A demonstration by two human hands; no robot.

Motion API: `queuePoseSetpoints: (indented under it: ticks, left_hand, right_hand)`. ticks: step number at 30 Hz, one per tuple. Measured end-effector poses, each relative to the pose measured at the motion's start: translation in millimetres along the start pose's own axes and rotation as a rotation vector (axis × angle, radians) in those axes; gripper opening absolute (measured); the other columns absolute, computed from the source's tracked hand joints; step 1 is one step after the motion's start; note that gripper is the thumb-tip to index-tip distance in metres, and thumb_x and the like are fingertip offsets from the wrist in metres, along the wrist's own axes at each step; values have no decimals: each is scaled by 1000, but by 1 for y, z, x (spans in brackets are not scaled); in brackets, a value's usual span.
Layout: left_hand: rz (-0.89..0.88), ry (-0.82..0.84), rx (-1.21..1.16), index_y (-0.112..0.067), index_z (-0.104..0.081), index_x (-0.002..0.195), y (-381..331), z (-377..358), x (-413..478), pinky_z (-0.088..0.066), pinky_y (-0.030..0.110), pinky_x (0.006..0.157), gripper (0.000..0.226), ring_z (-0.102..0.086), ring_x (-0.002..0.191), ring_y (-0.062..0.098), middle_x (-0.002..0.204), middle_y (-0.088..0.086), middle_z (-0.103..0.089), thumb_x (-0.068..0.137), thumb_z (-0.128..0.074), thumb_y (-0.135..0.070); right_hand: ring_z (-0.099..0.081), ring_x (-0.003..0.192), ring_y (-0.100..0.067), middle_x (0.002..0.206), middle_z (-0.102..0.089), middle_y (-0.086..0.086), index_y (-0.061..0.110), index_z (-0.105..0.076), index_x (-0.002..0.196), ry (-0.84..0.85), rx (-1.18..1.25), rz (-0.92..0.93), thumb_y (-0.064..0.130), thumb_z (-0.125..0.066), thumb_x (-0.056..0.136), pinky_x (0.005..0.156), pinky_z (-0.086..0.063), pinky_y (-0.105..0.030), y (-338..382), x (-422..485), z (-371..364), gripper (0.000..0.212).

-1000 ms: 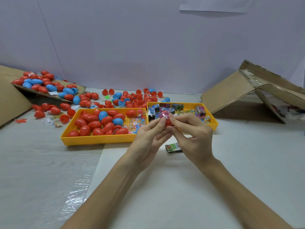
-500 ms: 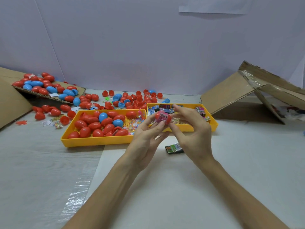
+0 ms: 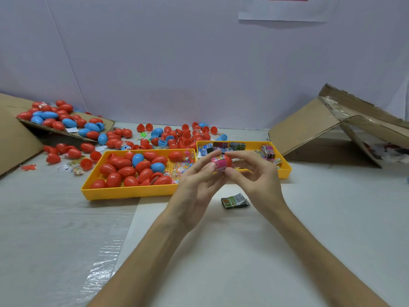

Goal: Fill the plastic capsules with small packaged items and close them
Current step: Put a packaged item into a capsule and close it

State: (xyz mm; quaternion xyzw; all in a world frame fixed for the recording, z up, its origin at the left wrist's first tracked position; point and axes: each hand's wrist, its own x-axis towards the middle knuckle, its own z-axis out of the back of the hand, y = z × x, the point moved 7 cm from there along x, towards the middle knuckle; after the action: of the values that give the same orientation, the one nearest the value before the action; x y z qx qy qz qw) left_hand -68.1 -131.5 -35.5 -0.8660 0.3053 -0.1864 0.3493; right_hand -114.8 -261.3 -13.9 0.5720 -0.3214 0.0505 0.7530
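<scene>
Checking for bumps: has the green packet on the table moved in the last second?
No. The green packet keeps its spot just before the right yellow tray.

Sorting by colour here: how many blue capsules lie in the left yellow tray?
2. One blue capsule lies toward the back of the tray; the other sits just right of it, nearer the person. More may be buried under the red capsules.

Bare left grip (image 3: 194, 189), bare right grip (image 3: 254, 182); slender fingers (image 3: 202, 172); forearms (image 3: 141, 258) unsleeved to frame edge.
</scene>
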Motion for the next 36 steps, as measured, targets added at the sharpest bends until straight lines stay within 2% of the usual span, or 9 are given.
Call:
queuePoseSetpoints:
  ticks: [4,11,13,17,20,24,28,33,36]
  left_hand:
    - [-14,-9,16,-11,-75,118,2,0,1,-57,29,91,31,-67,118,29,122,17,-70,89,-67,-3]
    - [-4,15,5,-10,-77,113,4,-3,1,-57,25,89,34,-68,116,27,118,15,-73,80,-75,-7]
    - [-8,14,11,-11,-77,112,3,-3,1,-57,25,88,32,-69,115,26,117,13,-73,81,-74,-6]
    - [-35,17,51,-14,-76,115,0,-4,1,-57,27,89,37,-67,118,26,120,13,-72,82,-71,1]
    - [-45,-9,57,-16,-76,115,-2,-2,1,-57,27,90,39,-67,119,27,120,10,-73,80,-72,3]
    - [-32,9,-45,-12,-65,129,-1,-3,0,-57,30,93,36,-66,120,29,126,17,-70,93,-62,-8]
    - [12,42,-59,-10,-59,137,2,-4,0,-55,34,97,40,-63,125,31,133,18,-65,97,-60,-15]
    - [45,5,98,-17,-59,136,6,-1,0,-55,33,98,43,-64,124,22,133,9,-67,95,-61,-29]
    - [37,-44,123,-18,-61,131,6,2,0,-54,29,95,41,-66,121,20,128,7,-70,93,-61,-34]
  right_hand:
    - [-72,103,-26,118,-69,-10,21,-75,113,9,143,-118,31,-76,87,85,-60,-50,-6,0,-1,28]
    - [-63,115,-40,113,-67,-17,10,-78,109,-8,321,-167,23,-72,83,95,-52,-64,-12,3,4,30]
    - [-64,115,-38,112,-68,-14,11,-78,108,6,344,-170,23,-73,84,94,-54,-60,-12,3,4,28]
    - [-67,113,-32,117,-71,-16,14,-77,112,64,451,-205,27,-70,88,85,-58,-41,-9,3,-2,28]
    - [-68,111,-30,115,-73,-12,17,-75,113,50,424,-228,27,-61,93,84,-59,-39,-10,3,0,26]
    - [-70,105,-25,111,-75,-6,18,-75,113,24,269,-178,23,-69,88,81,-58,-32,-7,3,4,26]
    - [-71,102,-30,106,-76,-8,19,-77,106,-16,197,-118,18,-75,83,88,-58,-42,-4,2,3,24]
    - [-73,93,-19,98,-78,-2,24,-78,100,-59,164,-63,17,-74,87,77,-57,-25,2,2,7,15]
    - [-72,94,-15,101,-77,1,24,-77,103,-47,131,-49,18,-71,89,76,-56,-23,4,1,6,17]
